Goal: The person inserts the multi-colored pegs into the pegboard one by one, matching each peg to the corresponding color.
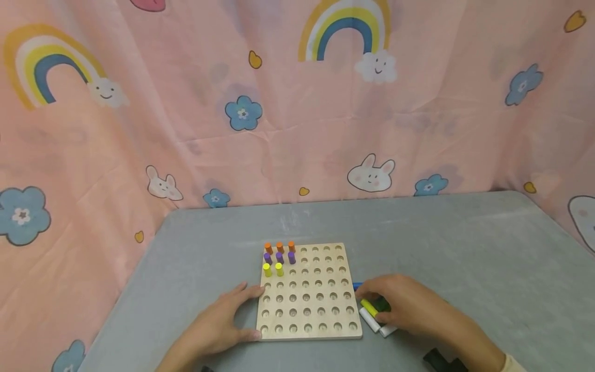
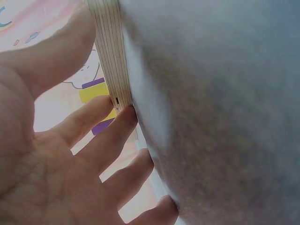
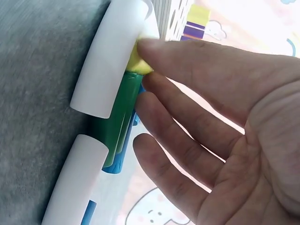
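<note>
A square wooden pegboard (image 1: 312, 305) with rows of round holes lies on the table. At its far left corner stand orange pegs (image 1: 280, 248), purple pegs (image 1: 279, 258) and two yellow pegs (image 1: 279, 269). My left hand (image 1: 216, 320) touches the board's left edge, its thumb by the near corner; in the left wrist view the spread fingers (image 2: 115, 140) meet the plywood side. To the right of the board, my right hand (image 1: 402, 302) pinches a yellow peg (image 1: 369, 308) between thumb and forefinger. White pegs (image 3: 101, 61), a green peg (image 3: 117, 117) and blue pegs lie right there.
The grey table (image 1: 223, 248) reaches back to a pink printed curtain (image 1: 288, 144). A black object (image 1: 443, 360) shows at the near edge beside the right forearm.
</note>
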`<state>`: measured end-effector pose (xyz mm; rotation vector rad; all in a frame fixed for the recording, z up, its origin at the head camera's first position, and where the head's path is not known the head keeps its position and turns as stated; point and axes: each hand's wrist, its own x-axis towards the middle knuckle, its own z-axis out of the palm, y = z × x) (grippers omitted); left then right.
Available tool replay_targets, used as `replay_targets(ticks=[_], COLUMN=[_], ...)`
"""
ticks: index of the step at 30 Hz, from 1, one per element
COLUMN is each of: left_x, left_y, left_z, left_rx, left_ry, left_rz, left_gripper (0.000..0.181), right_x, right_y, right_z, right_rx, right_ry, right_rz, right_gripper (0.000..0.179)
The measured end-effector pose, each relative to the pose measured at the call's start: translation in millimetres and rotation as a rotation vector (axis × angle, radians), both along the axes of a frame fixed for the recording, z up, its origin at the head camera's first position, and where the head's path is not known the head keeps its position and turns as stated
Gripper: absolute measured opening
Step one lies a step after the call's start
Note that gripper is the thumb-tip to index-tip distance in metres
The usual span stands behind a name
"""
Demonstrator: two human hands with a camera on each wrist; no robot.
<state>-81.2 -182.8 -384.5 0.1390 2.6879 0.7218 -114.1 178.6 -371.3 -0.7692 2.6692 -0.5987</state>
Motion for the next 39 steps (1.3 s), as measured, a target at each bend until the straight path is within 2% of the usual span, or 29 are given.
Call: replay_targets(ticks=[9,17,24,31,39], left_x=[0.4,0.8,-0.1,-0.2,-0.2], left_y=[0.2,-0.7,-0.6,-0.4,-0.3], left_z=[-1.0,-3.1,-2.1,-0.7,-1.8], left_rx=[-0.017,-0.023,-0.039,-0.039,-0.034], left_ry=[-0.001,-0.017,-0.015,-0.012,-0.004], left_rz=[0.011,0.026,0.032,0.029,0.019], left_gripper=[0.08,0.081,0.083,0.081,0.081], right_x=[-0.3,0.9,-2.4,-1.2,-1.3], right_y=[-7,-9,-11,-12,-12], right_z=[-1.1,-4.7,-7.5,-9.2,-11.0], right_rx=[0.031,0.046,0.01,0.022,0.02], right_ry=[-0.035,0.002,-0.05,-0.01,-0.003], right_rz=[-0.095,-0.068,-0.168,-0.142,-0.187], right_gripper=[0.035,0.034,0.036,0.031,0.029])
